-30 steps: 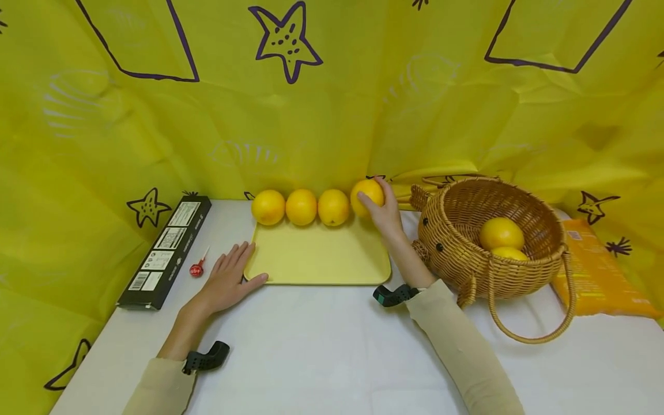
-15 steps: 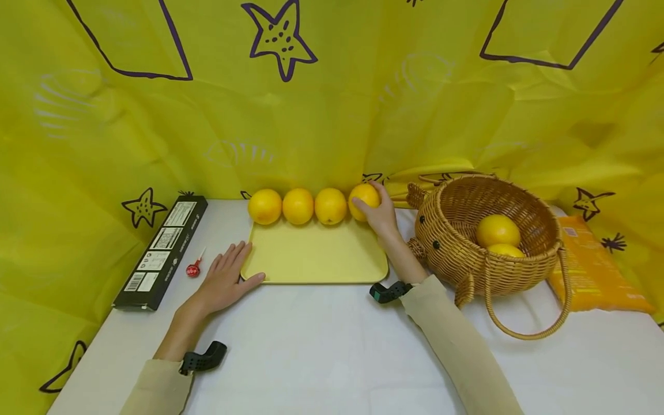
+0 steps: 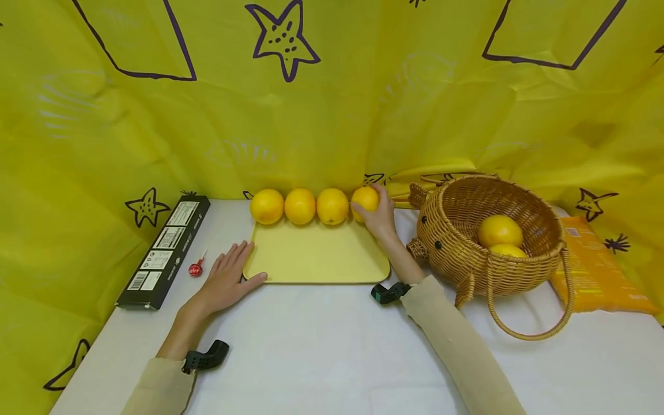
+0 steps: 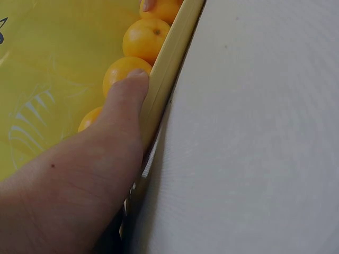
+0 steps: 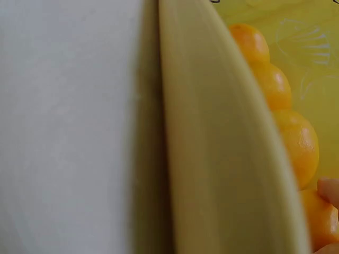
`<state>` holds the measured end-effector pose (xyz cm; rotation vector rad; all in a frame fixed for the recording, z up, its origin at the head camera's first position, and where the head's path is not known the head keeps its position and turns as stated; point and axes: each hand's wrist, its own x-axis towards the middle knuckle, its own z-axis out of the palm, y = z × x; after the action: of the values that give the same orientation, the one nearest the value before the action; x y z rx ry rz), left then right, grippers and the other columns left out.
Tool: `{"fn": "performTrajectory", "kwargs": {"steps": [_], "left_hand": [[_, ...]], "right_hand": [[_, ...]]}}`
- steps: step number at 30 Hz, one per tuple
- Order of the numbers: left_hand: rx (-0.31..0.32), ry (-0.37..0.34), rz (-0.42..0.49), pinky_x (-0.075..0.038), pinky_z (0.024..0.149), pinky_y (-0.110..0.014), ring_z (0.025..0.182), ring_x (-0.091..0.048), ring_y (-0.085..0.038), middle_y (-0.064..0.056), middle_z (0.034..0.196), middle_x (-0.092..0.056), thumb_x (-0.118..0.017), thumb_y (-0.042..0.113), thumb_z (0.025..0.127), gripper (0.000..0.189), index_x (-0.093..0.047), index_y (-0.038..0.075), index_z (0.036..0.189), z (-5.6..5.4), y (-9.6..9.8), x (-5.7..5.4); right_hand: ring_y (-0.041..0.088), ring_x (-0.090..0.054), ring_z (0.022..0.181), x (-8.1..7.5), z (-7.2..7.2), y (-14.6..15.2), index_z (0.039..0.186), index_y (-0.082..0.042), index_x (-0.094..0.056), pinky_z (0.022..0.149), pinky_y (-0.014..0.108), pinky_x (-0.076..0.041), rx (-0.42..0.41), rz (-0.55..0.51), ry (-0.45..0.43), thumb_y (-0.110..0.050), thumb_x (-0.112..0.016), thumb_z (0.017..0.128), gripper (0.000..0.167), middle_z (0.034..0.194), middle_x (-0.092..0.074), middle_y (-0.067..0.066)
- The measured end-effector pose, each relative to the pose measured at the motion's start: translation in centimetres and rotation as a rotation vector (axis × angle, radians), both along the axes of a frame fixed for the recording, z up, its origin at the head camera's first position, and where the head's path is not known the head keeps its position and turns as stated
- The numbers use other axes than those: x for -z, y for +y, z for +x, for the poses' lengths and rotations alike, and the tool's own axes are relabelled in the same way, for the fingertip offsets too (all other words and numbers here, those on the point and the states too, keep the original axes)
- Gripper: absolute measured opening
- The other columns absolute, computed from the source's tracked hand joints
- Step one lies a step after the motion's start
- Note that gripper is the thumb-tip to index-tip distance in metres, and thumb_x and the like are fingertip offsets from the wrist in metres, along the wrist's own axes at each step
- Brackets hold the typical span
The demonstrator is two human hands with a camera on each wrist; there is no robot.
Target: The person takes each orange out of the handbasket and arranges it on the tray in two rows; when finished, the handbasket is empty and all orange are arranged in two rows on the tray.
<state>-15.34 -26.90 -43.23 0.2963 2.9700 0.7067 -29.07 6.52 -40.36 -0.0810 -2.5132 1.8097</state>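
Note:
Along the back of a pale yellow tray point(image 3: 316, 259), three oranges point(image 3: 300, 206) sit side by side. My right hand point(image 3: 383, 216) grips another orange point(image 3: 365, 200) at the right end of this row, thumb on its left side and fingers behind. In the right wrist view, fingertips point(image 5: 329, 191) show on that orange point(image 5: 318, 219). My left hand point(image 3: 223, 282) lies flat at the tray's left edge, fingers straight and thumb point(image 4: 124, 98) over its front left corner. Right of the tray stands a wicker basket point(image 3: 456, 253) with an animal face, holding two oranges point(image 3: 500, 231).
A long black box point(image 3: 165, 253) lies at the left, with a red lollipop point(image 3: 196, 268) beside it. An orange packet point(image 3: 602, 271) lies partly behind the basket, whose handle point(image 3: 534, 336) hangs toward the front. A yellow patterned cloth point(image 3: 332, 115) hangs behind the white table point(image 3: 311, 351).
My right hand has lowered its orange slightly and brought it a little nearer the front, in line with the row. My left hand stays in place on the tray's edge.

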Motion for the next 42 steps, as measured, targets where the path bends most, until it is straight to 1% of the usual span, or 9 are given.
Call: {"fn": "performTrajectory", "kwargs": {"steps": [5,11,16,23,25,29,32,36,42], "left_hand": [[0.002,-0.009,-0.005,-0.001,0.119,-0.061,0.15,-0.006,-0.042,-0.022,0.162,-0.011,-0.051,0.056,0.093,0.087,-0.013,0.008,0.156,-0.1,0.2,-0.2],[-0.004,-0.011,-0.013,-0.001,0.119,-0.061,0.15,-0.006,-0.042,-0.022,0.162,-0.011,-0.05,0.056,0.093,0.088,-0.013,0.008,0.156,-0.2,0.1,0.0],[-0.003,-0.006,-0.011,-0.002,0.119,-0.061,0.15,-0.006,-0.042,-0.022,0.162,-0.011,-0.051,0.057,0.093,0.088,-0.013,0.008,0.156,-0.3,0.1,0.1],[-0.001,-0.006,-0.017,-0.001,0.119,-0.061,0.15,-0.006,-0.042,-0.022,0.163,-0.01,-0.051,0.058,0.093,0.089,-0.012,0.008,0.157,-0.5,0.1,0.3],[-0.001,-0.003,-0.015,-0.002,0.119,-0.062,0.15,-0.006,-0.043,-0.022,0.162,-0.011,-0.051,0.057,0.093,0.089,-0.013,0.008,0.156,-0.4,0.0,0.3],[-0.002,-0.006,-0.008,-0.002,0.118,-0.062,0.15,-0.007,-0.044,-0.023,0.162,-0.011,-0.052,0.056,0.093,0.089,-0.014,0.007,0.156,-0.2,0.0,0.4],[0.0,-0.011,-0.01,-0.002,0.119,-0.062,0.15,-0.006,-0.043,-0.022,0.162,-0.01,-0.051,0.057,0.093,0.089,-0.014,0.008,0.156,-0.2,0.0,0.4],[0.002,-0.01,-0.011,-0.002,0.119,-0.062,0.15,-0.006,-0.044,-0.022,0.163,-0.01,-0.051,0.057,0.093,0.089,-0.013,0.008,0.156,-0.3,0.0,0.5],[0.005,-0.009,-0.014,-0.002,0.118,-0.062,0.15,-0.007,-0.044,-0.022,0.162,-0.011,-0.052,0.058,0.093,0.089,-0.013,0.008,0.156,-0.4,-0.1,0.4]], "right_hand": [[0.042,-0.04,0.13,0.2,-0.1,0.4,0.152,-0.025,-0.022,0.109,0.057,-0.037,-0.073,0.117,-0.005,-0.029,-0.07,0.088,0.08,0.149,-0.022,0.026],[0.045,-0.038,0.133,0.4,-0.3,0.6,0.155,-0.022,-0.018,0.109,0.059,-0.035,-0.134,0.172,0.03,-0.025,-0.069,0.089,0.084,0.152,-0.019,0.028],[0.045,-0.036,0.136,0.3,-0.3,0.8,0.155,-0.018,-0.02,0.11,0.059,-0.034,-0.131,0.261,0.103,-0.028,-0.071,0.088,0.085,0.153,-0.025,0.028],[0.044,-0.046,0.127,-0.1,0.1,0.7,0.155,-0.021,-0.025,0.101,0.058,-0.043,-0.104,0.425,0.146,-0.038,-0.072,0.087,0.085,0.147,-0.037,0.029],[0.042,-0.046,0.129,-0.1,0.1,0.7,0.155,-0.02,-0.025,0.102,0.057,-0.042,-0.106,0.432,0.157,-0.038,-0.072,0.087,0.085,0.148,-0.038,0.028],[0.041,-0.043,0.132,0.1,0.2,0.6,0.155,-0.015,-0.025,0.107,0.056,-0.039,-0.127,0.367,0.173,-0.035,-0.072,0.087,0.084,0.15,-0.036,0.025],[0.041,-0.035,0.138,0.0,0.3,0.5,0.155,-0.013,-0.023,0.112,0.057,-0.033,-0.122,0.351,0.181,-0.036,-0.071,0.087,0.086,0.154,-0.03,0.024],[0.043,-0.024,0.144,-0.5,0.4,0.3,0.155,-0.014,-0.022,0.116,0.058,-0.025,-0.092,0.358,0.196,-0.038,-0.07,0.088,0.085,0.157,-0.023,0.025],[0.043,-0.019,0.146,-1.6,0.8,0.1,0.153,-0.015,-0.028,0.116,0.061,-0.024,-0.076,0.325,0.274,-0.034,-0.069,0.089,0.079,0.158,-0.019,0.026]]}}
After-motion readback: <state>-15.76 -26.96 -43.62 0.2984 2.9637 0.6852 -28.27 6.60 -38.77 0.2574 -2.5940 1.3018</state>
